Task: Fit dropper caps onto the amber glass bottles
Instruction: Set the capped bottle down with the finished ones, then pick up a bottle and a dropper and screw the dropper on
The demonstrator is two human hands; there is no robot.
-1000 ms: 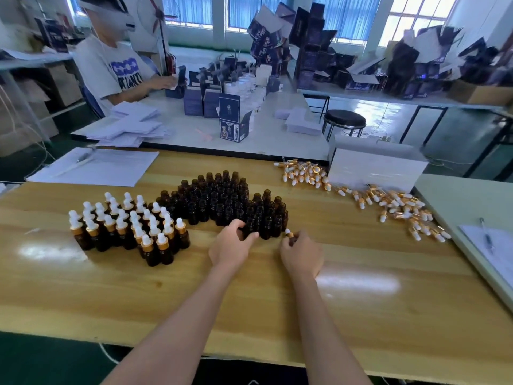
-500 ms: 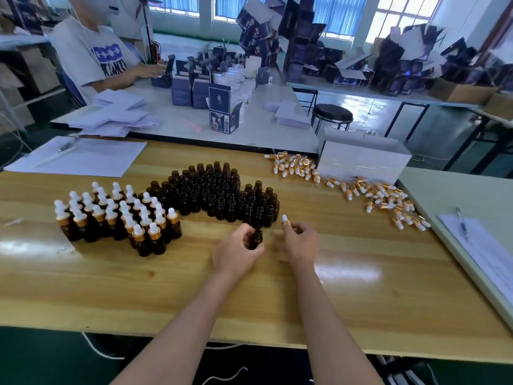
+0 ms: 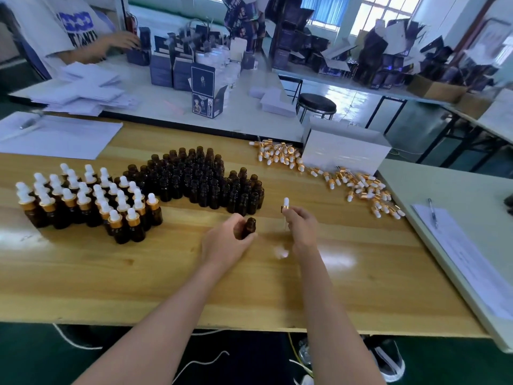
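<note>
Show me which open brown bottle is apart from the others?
The bottle gripped in the left hand, nearer the person than the open cluster.

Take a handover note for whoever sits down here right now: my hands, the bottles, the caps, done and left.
Left hand grips one uncapped amber bottle.
Right hand pinches a dropper cap beside it, not yet on.
Capped bottles stand at the left, uncapped bottles mid-table, loose caps at the right by the white box.
Done: the left cluster. Left: cap the held bottle, then the uncapped batch.
</note>
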